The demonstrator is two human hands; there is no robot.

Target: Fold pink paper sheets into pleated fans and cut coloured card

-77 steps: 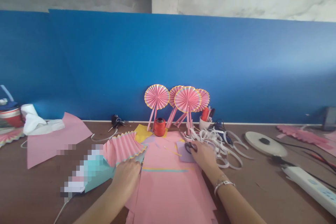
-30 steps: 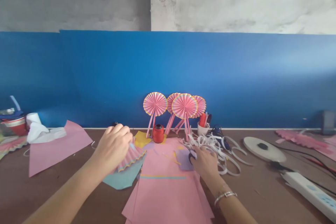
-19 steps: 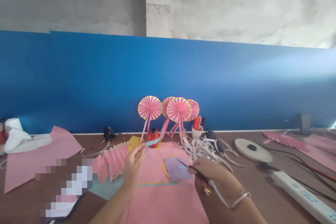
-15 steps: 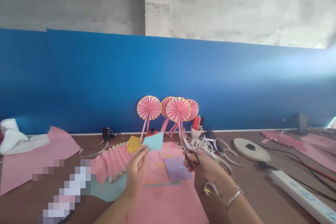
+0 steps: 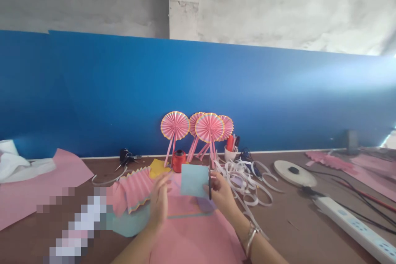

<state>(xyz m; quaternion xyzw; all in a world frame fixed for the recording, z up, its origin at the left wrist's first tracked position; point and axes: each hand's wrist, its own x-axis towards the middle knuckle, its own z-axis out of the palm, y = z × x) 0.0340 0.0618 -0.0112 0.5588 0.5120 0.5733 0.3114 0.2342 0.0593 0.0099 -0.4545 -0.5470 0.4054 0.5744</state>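
Above a brown bench [image 5: 278, 218], the right hand [image 5: 223, 194] grips scissors [image 5: 210, 185] and blue paper [image 5: 193, 179]; the left hand's [image 5: 159, 200] fingers are loosely uncurled nearby.

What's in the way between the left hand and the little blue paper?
Nothing I can see. There's just a gap between the left hand and the blue paper, with pink paper below. The scissors and right hand are at its other edge.
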